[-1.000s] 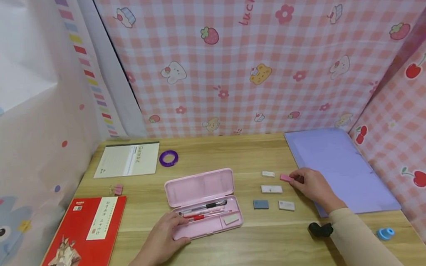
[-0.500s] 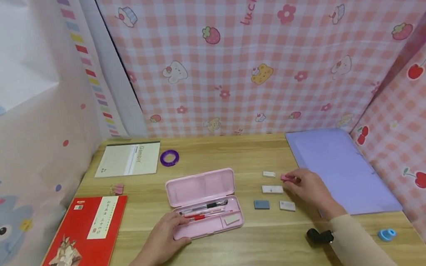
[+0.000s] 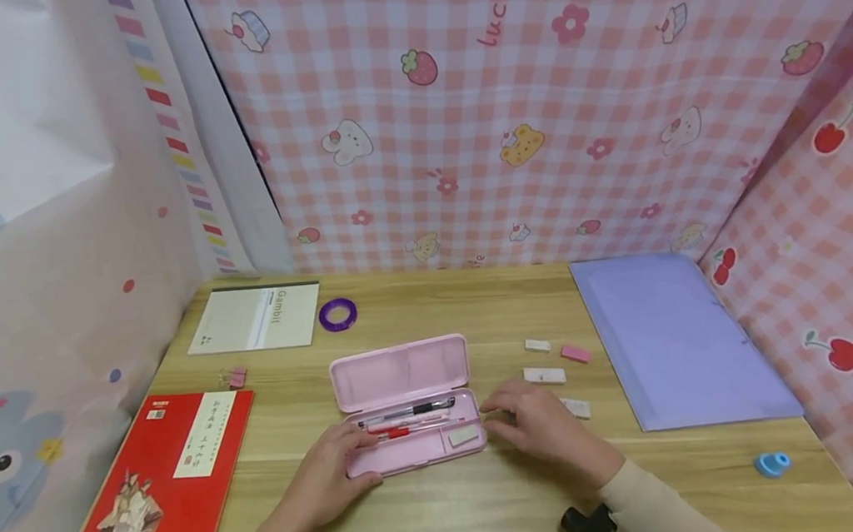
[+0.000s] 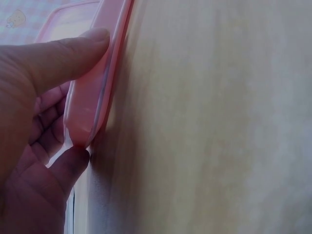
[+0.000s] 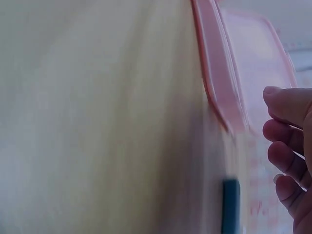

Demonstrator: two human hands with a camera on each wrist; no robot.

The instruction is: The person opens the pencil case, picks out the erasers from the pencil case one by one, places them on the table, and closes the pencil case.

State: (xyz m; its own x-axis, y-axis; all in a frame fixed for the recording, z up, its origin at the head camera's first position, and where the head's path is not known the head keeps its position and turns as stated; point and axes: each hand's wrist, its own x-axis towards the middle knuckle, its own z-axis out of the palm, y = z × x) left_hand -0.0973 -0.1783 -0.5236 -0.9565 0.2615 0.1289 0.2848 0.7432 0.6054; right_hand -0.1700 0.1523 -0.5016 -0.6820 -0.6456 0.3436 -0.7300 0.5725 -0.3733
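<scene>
A pink pencil case (image 3: 399, 358) lies with its lid raised on the table. Inside it are a black pen (image 3: 428, 407), a red pen (image 3: 402, 431) and a pale eraser (image 3: 463, 436) in the small compartment. My left hand (image 3: 330, 472) grips the case's left end, thumb along the front wall in the left wrist view. Beside the right end, my right hand (image 3: 548, 428) holds nothing, its fingers loosely bent; the right wrist view shows it apart from the case. Behind that hand lie white erasers (image 3: 544, 375) and a pink eraser (image 3: 575, 354). A blue eraser (image 5: 230, 207) shows only in the right wrist view.
A purple folder (image 3: 684, 338) covers the back right. On the left are a red book (image 3: 158, 487), a notebook (image 3: 253, 319), a pink binder clip (image 3: 236, 378) and a purple tape roll (image 3: 338, 315). A small blue object (image 3: 773, 464) stands near the right edge.
My right hand has let go of the pink eraser, now lying on the table, and moved left to the case's right end, covering the blue eraser in the head view. My left hand stays put.
</scene>
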